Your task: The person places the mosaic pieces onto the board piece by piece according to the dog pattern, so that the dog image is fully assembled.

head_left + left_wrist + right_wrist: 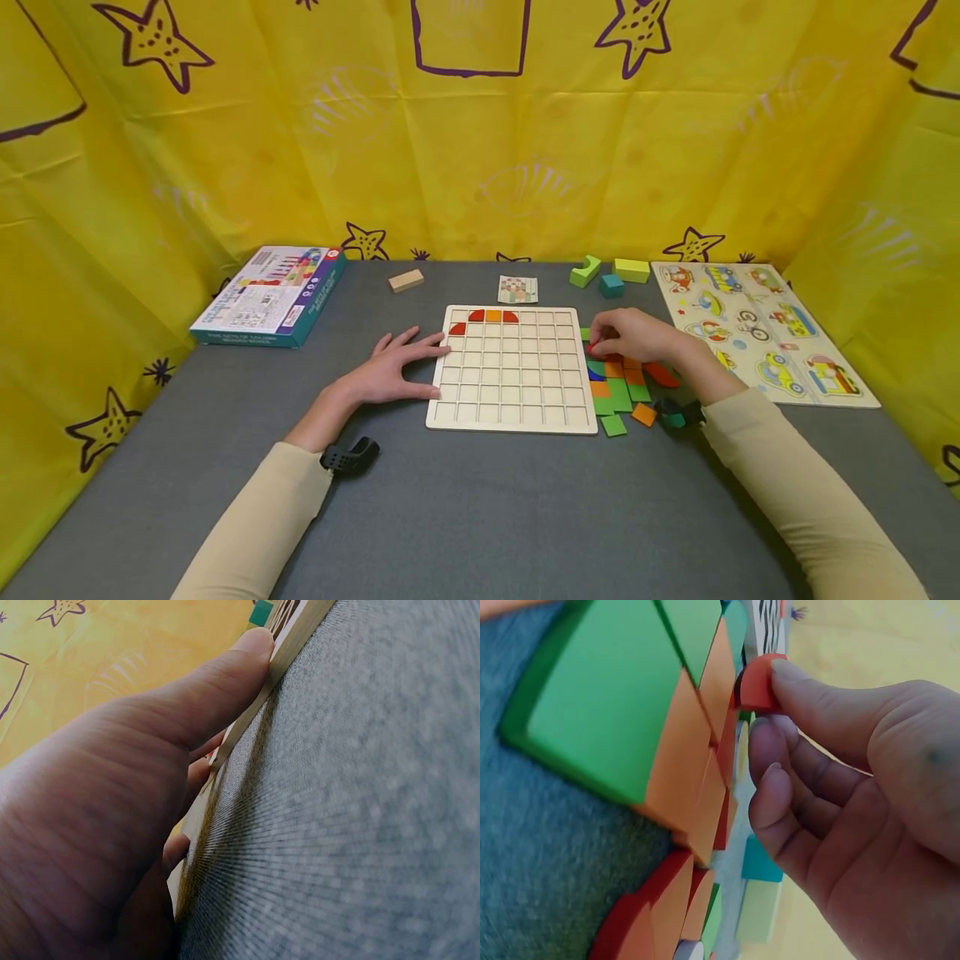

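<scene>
A wooden grid board (517, 421) lies flat on the table, with several red and orange tiles (492, 317) set in its upper left cells. My left hand (386, 371) rests at the board's left edge, fingers spread and thumb on the rim; the left wrist view shows the thumb (217, 690) along the side. At the board's right edge, my right hand (633, 336) pinches a red quarter-round tile (759, 682) between thumb and fingers. Under and beside that hand lie green, orange, red and blue tiles (618, 393), partly hidden by it.
Behind the board lies a small pattern card (517, 289). Wooden blocks stand at the back: a plain one (406, 281), a green arch (585, 272), a teal cube (611, 286) and a yellow-green one (632, 270). A game box (270, 296) sits left, a picture puzzle board (765, 333) right.
</scene>
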Action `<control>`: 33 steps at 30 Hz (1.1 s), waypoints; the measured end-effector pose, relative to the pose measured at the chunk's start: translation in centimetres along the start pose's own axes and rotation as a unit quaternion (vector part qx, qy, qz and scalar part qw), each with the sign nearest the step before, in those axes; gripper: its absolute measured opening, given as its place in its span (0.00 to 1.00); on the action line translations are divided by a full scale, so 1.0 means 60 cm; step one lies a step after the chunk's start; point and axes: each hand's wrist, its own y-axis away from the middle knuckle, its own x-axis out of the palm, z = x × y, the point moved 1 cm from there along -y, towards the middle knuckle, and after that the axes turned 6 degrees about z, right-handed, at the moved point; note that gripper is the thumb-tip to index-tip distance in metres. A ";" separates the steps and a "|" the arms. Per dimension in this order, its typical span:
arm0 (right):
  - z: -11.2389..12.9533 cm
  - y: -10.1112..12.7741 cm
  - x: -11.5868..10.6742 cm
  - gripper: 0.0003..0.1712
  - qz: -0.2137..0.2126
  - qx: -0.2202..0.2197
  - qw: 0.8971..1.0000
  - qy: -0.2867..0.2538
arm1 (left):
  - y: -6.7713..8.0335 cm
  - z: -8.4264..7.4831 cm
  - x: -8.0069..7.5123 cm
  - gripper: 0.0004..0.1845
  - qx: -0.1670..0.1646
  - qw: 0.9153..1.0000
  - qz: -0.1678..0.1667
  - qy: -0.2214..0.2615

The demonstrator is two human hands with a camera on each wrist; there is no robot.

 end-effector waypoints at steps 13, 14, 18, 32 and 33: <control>-0.011 -0.030 -0.008 0.12 -0.039 0.015 0.999 0.015 | 0.001 0.001 0.001 0.40 0.007 1.000 -0.003 0.001; -0.010 -0.034 -0.009 0.13 -0.035 0.015 0.999 0.019 | 0.002 0.000 0.000 0.40 0.007 1.000 -0.003 0.002; -0.011 -0.044 -0.009 0.13 -0.027 0.023 0.999 0.025 | 0.002 -0.002 -0.001 0.40 0.009 1.000 -0.004 0.001; 0.021 -0.061 -0.030 0.06 -0.072 -0.010 0.996 -0.055 | -0.002 0.003 -0.001 0.41 0.010 1.000 -0.004 0.003; 0.029 -0.067 -0.029 0.05 -0.069 -0.010 0.996 -0.063 | -0.002 0.004 -0.001 0.41 0.011 1.000 -0.004 0.003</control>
